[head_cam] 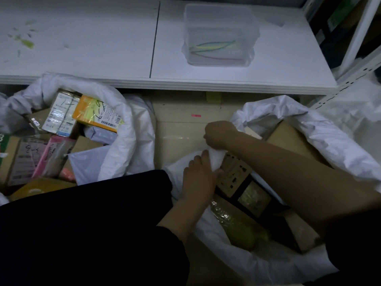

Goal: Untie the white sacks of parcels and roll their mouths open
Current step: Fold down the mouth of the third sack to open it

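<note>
Below the table [185, 83], both hands' fingers [198, 162] pinch the sack rim [214, 155].

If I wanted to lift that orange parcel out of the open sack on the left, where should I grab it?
Probably by its long edges, from above. The orange parcel lies flat and label-up on top of the other parcels in the left sack, whose mouth is already rolled open, so nothing covers it. The edge toward the sack's rim looks the most exposed; its other side lies close against a neighbouring white-labelled box.

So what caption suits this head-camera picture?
Both hands, left hand and right hand, roll the right sack rim beside an opened sack.
</note>
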